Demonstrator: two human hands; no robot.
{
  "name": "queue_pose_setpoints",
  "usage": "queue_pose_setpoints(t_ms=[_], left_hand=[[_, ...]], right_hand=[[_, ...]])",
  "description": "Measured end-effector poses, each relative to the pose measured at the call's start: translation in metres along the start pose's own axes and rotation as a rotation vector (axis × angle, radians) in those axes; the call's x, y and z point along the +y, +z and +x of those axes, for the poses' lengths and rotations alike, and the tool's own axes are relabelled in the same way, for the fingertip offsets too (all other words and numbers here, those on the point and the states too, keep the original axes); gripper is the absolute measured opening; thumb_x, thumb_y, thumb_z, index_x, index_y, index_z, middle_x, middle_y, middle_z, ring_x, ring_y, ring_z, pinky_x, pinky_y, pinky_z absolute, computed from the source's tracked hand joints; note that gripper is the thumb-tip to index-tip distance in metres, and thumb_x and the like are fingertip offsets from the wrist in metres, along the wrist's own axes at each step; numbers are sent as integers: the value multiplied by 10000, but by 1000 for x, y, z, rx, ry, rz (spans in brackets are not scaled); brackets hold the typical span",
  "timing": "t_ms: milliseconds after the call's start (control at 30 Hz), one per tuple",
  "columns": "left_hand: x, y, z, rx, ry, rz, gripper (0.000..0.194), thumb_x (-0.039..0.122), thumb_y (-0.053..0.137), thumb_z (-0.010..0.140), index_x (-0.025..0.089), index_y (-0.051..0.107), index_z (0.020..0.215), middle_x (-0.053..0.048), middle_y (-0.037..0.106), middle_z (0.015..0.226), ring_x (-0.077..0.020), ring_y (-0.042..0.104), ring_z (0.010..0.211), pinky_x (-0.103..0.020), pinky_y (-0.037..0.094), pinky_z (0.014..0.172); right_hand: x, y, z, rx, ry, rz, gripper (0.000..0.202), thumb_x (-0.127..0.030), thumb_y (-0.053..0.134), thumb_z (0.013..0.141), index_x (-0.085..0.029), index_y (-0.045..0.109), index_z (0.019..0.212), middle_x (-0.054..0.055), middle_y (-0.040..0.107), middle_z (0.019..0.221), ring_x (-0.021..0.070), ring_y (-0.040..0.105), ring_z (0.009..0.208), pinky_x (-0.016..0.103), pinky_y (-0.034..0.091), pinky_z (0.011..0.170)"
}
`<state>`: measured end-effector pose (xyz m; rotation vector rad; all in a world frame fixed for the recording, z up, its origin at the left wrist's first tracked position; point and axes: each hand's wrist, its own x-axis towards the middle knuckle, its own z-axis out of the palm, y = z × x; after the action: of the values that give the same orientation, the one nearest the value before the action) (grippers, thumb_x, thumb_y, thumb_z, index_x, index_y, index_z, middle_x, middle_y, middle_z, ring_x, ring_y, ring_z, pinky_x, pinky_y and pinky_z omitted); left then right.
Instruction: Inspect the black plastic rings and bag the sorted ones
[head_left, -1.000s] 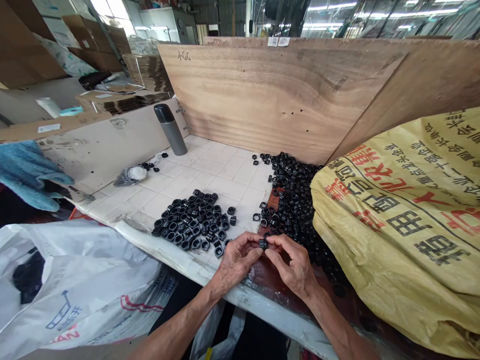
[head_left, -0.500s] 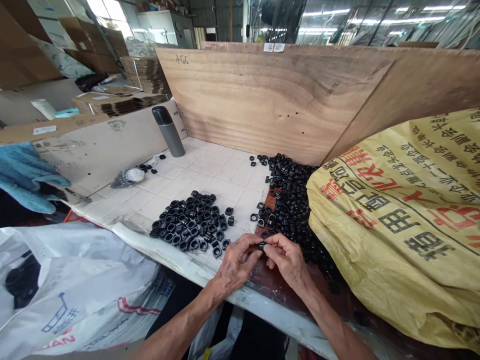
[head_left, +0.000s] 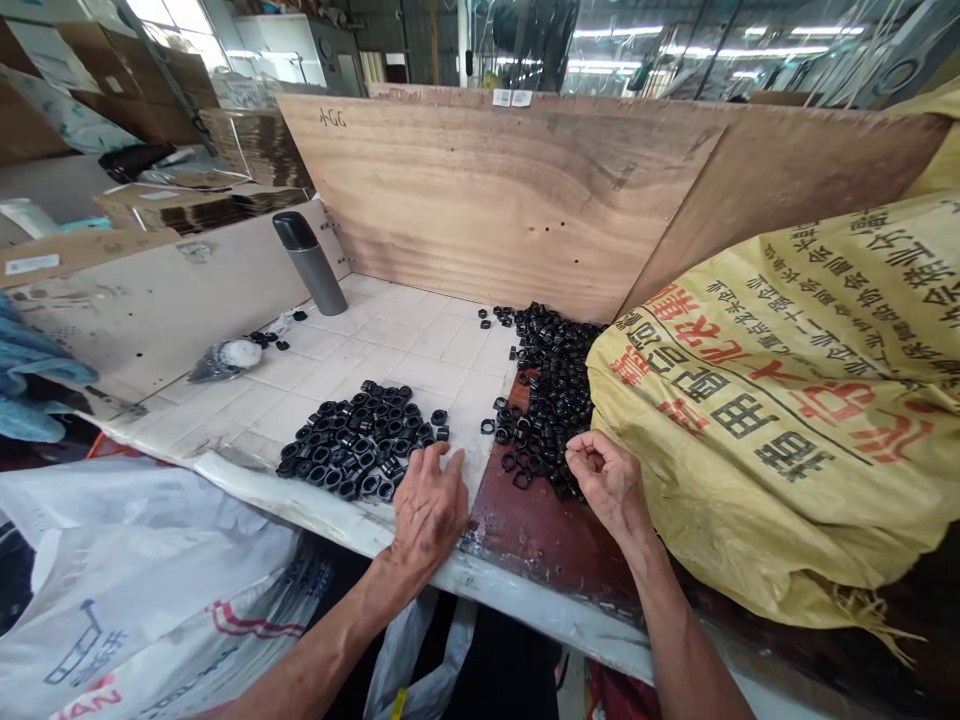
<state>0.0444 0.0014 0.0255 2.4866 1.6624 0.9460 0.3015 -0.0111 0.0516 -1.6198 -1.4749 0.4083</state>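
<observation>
A person's two bare hands are at a worktop with a pale, tile-patterned surface (head_left: 405,355). The left hand (head_left: 431,505) is palm down at the near right edge of a low pile of small black ring-shaped parts (head_left: 352,440). Its visible fingertips are bent and stand apart beside the outermost rings. The right hand (head_left: 609,478) is raised at the near edge of a larger heap of similar black rings (head_left: 556,350), thumb and forefinger brought together at the tips, the other fingers curled behind.

The two groups of rings lie well apart, one toward each hand, probably so that either is within easy reach. The heap rests partly on a dark red-brown surface (head_left: 525,530), against a yellow woven sack with red and black lettering (head_left: 750,500); an upright plywood panel (head_left: 480,200) behind likely stops rings rolling off. A grey flask with a black cap (head_left: 321,275) stands farther back, perhaps to keep it out of the way.

The left palm and the undersides of its fingers are hidden, and whether a ring sits between the right fingertips cannot be told. The sack covers part of the heap's side. A blue cloth (head_left: 37,365) and a white printed plastic bag (head_left: 150,530) are cut off at the left.
</observation>
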Motion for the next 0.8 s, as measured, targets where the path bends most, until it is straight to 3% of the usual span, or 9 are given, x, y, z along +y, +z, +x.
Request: queue_pose_setpoints(t_ms=[67, 167, 233, 400, 533, 600, 700, 800], left_hand=[[18, 6, 2, -66, 42, -144, 226, 124, 544, 870, 209, 657, 1046, -105, 620, 1027, -261, 584, 919, -396, 512, 817], [45, 24, 4, -193, 83, -282, 193, 203, 605, 860, 209, 641, 1050, -82, 601, 975, -248, 590, 933, -361, 532, 789], [54, 34, 4, -240, 83, -282, 178, 222, 625, 850, 200, 639, 1025, -90, 599, 996, -259, 592, 958, -369, 541, 785], [47, 37, 4, -271, 56, -293, 102, 122, 544, 870, 191, 616, 891, -86, 638, 978, -241, 605, 899, -369, 534, 772], [39, 28, 0, -239, 44, -363, 151, 121, 570, 842, 205, 574, 967, -64, 662, 943, -242, 620, 890, -380, 528, 791], [37, 26, -3, -243, -17, -479, 222, 136, 585, 831, 216, 542, 1034, -47, 664, 957, -218, 648, 865, -357, 542, 780], [36, 24, -6, -258, -106, -677, 283, 113, 569, 819, 231, 526, 1073, -27, 656, 994, -177, 678, 854, -318, 561, 793], [35, 22, -3, -244, -122, -808, 295, 98, 563, 807, 231, 565, 1070, -26, 646, 1014, -160, 679, 862, -295, 566, 800]], right_hand=[[1, -6, 0, -93, -45, -62, 83, -186, 563, 755, -200, 640, 728, -19, 576, 603, 136, 513, 544, 238, 395, 513], [-2, -12, -1, -407, -69, -151, 109, -170, 571, 757, -210, 672, 763, -35, 576, 579, 136, 530, 535, 239, 391, 525], [-5, -15, -4, -531, -90, -231, 112, -167, 607, 767, -221, 682, 832, -46, 570, 587, 133, 522, 536, 241, 381, 539], [-6, -12, -7, -527, -184, -409, 210, -57, 634, 735, -202, 673, 881, 14, 633, 815, 145, 565, 663, 258, 392, 629], [0, -9, -7, -517, -177, -417, 119, -85, 656, 786, -194, 656, 835, 41, 641, 877, 174, 609, 750, 277, 426, 687], [-2, -8, -7, -462, -175, -341, 35, -186, 678, 840, -205, 652, 854, 35, 644, 882, 185, 617, 789, 287, 449, 718], [-13, -3, -7, -357, -165, -118, 108, -319, 680, 879, -218, 655, 906, 30, 642, 889, 183, 616, 805, 284, 484, 712], [-24, 6, -10, -365, -99, 120, 153, -350, 689, 871, -216, 669, 945, 14, 648, 827, 161, 610, 724, 259, 499, 644]])
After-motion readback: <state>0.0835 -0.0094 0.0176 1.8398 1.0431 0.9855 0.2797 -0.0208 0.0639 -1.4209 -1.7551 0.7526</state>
